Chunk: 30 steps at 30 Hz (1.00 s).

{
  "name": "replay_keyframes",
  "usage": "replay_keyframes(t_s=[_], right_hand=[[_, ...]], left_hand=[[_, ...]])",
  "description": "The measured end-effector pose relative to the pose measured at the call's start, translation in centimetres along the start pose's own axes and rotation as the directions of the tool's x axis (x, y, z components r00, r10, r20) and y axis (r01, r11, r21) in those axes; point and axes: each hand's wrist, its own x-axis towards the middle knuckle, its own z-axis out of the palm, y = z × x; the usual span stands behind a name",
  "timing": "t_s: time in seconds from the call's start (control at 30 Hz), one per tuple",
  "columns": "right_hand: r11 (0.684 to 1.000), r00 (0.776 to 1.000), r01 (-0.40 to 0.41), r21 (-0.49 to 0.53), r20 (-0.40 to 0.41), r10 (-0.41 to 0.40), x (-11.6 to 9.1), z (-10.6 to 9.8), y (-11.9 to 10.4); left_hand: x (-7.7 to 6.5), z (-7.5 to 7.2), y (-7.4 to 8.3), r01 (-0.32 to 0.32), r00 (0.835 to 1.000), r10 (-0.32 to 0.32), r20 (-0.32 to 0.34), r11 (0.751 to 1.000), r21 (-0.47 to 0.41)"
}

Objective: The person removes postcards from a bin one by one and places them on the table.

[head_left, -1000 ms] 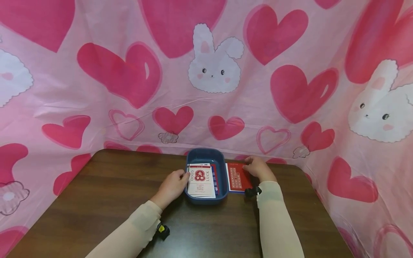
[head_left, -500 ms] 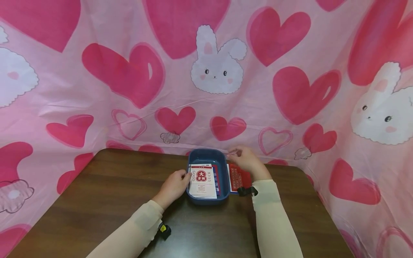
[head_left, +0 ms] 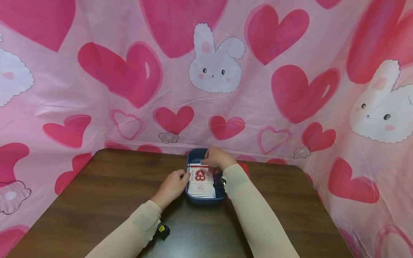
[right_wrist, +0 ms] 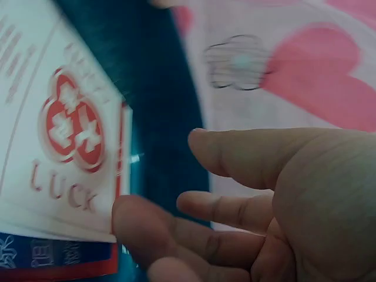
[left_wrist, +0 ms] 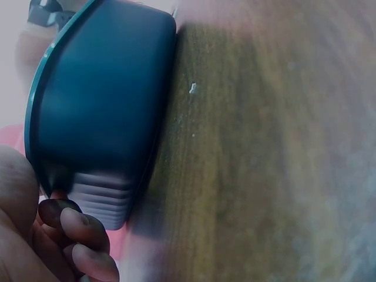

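Observation:
A dark blue plastic bin (head_left: 204, 201) stands near the far edge of the table. My left hand (head_left: 169, 187) pinches its left rim; in the left wrist view the thumb lies at the rim with fingers (left_wrist: 88, 238) curled below it. Inside the bin lies a white card (head_left: 200, 181) with red print reading GOOD LUCK, above other cards. My right hand (head_left: 218, 159) reaches over the bin's right side. The right wrist view shows an index fingertip (right_wrist: 132, 220) right at the white card's edge, thumb apart from it. A blue card (right_wrist: 35, 255) with a red border peeks out underneath.
Right of the bin a red card (head_left: 244, 168) lies on the brown wooden table (head_left: 106, 200), mostly hidden by my right arm. A pink curtain (head_left: 135, 21) with hearts and rabbits hangs behind the table and along its sides.
My right hand has moved left from the red card, past the bin's far right corner, to the cards inside. My left hand has stayed at the bin's left rim.

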Motion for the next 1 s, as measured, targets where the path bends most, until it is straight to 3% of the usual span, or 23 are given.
replay_keyframes(t_s=[0.17,0.37,0.6,0.8,0.9,1.0], right_hand=[[0.98,0.998,-0.066,-0.187,-0.037,0.06,0.4,1.6,-0.5],[0.94,0.995,-0.06,-0.335,-0.091,0.031,0.5,3.1,-0.5],[0.947,0.987,-0.063,-0.315,-0.159,0.013,0.4,3.5,-0.5],[0.928,0.974,-0.071,-0.366,-0.227,-0.015,0.1,3.4,-0.6],[0.943,0.968,-0.044,-0.329,-0.249,-0.042,0.1,3.1,-0.3],[0.978,0.966,0.027,-0.208,-0.247,-0.079,0.1,2.5,0.1]], left_hand=[[0.0,-0.1,0.0,-0.029,0.999,0.029,-0.014,1.0,0.009],[0.0,-0.2,0.0,-0.024,1.0,0.024,-0.003,1.0,0.002],[0.0,-0.3,0.0,-0.013,1.0,0.013,0.007,1.0,-0.014],[0.0,-0.2,0.0,-0.016,1.0,0.016,-0.002,1.0,-0.004],[-0.1,-0.2,0.2,-0.018,1.0,0.018,-0.006,1.0,0.002],[-0.2,-0.2,0.4,-0.019,1.0,0.019,-0.008,1.0,0.003]])
